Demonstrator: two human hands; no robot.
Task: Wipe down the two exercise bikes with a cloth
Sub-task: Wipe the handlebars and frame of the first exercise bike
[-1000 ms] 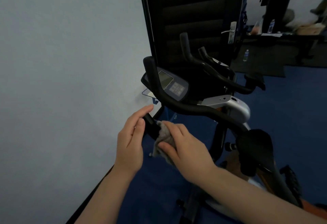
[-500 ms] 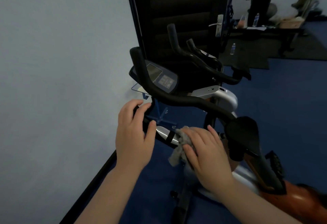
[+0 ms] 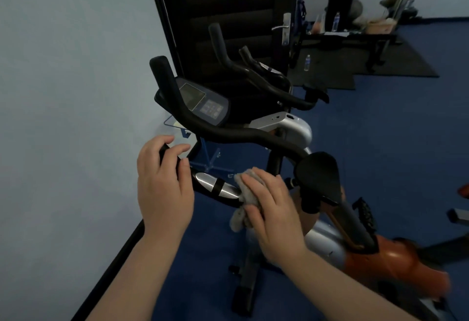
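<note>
Since a second ago the right hand (image 3: 272, 215) has slid the grey cloth (image 3: 245, 201) along the near handlebar (image 3: 215, 188), away from the grip end toward the stem, baring the silver sensor plates; this bar looks nearly done. The fingers curl around the cloth and press it on the bar. The left hand (image 3: 162, 186) wraps the grip end at 9 o'clock, steadying it. The console (image 3: 203, 103) sits at 12 o'clock, the second bike (image 3: 256, 72) beyond it, apparently unwiped. The saddle (image 3: 317, 178) crowds in at 3 o'clock.
</note>
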